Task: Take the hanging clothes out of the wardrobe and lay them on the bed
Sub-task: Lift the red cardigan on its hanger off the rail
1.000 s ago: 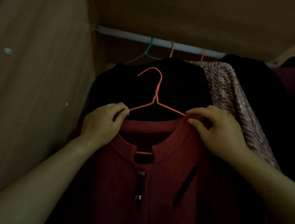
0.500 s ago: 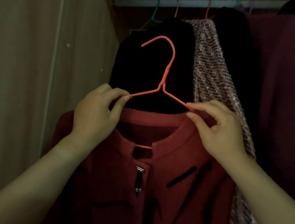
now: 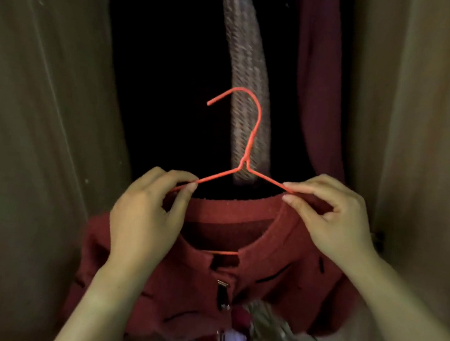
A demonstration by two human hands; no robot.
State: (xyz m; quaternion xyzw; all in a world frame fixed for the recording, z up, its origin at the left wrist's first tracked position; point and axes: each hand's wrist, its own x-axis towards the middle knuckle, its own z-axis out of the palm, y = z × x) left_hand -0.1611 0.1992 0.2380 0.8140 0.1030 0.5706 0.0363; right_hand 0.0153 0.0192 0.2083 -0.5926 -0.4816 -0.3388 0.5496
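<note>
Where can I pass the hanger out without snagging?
Toward the camera: the hanger hooks nothing and clears the left panel and right panel. It is crowded behind with hanging clothes, and below by a blurred heap.

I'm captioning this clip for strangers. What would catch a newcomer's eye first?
The orange hanger, hook free, stands at centre against dark clothes. The left hand and right hand pinch its shoulders, with a red jacket on it below. A patterned garment hangs behind, top centre.
</note>
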